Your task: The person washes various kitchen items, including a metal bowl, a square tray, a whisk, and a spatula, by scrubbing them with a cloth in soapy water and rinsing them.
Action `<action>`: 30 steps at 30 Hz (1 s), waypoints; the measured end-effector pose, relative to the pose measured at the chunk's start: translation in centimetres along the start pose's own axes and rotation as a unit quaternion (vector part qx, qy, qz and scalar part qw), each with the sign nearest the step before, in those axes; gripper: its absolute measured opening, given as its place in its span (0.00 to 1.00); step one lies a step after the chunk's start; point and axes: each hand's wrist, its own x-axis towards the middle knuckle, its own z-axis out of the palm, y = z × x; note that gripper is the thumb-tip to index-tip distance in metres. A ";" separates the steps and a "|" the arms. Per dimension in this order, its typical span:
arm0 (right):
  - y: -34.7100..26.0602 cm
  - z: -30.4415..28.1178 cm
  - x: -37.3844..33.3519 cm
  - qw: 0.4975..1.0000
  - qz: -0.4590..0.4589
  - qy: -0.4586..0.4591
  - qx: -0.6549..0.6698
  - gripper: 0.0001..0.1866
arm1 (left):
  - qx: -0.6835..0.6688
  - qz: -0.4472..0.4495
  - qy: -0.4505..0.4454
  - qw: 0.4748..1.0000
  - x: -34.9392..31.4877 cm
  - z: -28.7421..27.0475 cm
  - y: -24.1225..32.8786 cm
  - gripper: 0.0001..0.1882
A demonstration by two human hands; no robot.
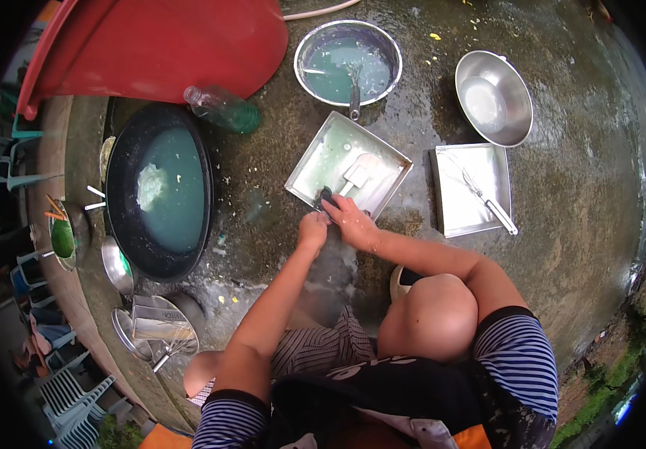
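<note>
My two hands meet at the near left edge of a square metal baking pan (392, 196) on the wet ground. My right hand (354, 226) presses its fingers round a small black object (327, 196), perhaps a scrubber or a handle end. Just beside it, my left hand (312, 231) is closed; what it grips is hidden. In the pan, which holds a little cloudy water, lies a white-bladed spatula (362, 169), its handle pointing toward my right hand.
A metal bowl (304, 46) with cloudy water and a whisk stands beyond the pan. Rightward are a steel bowl (514, 97) and a second pan (454, 213) with a whisk. Leftward are a black tub (125, 243), a plastic bottle (226, 111) and a red basin (166, 45).
</note>
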 end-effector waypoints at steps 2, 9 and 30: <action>-0.2 -0.7 -0.2 1.000 -0.021 -0.014 0.012 0.24 | -0.053 -0.011 -0.017 0.998 0.0 -0.8 -0.2 0.14; 4.7 -5.0 2.6 0.988 0.020 -0.035 -0.149 0.22 | -0.215 -0.134 -0.162 0.954 -0.8 -1.9 2.7 0.13; 0.9 -5.3 3.6 0.674 0.387 -0.032 0.628 0.10 | -0.367 -0.082 -0.256 0.891 -1.5 -1.2 2.3 0.10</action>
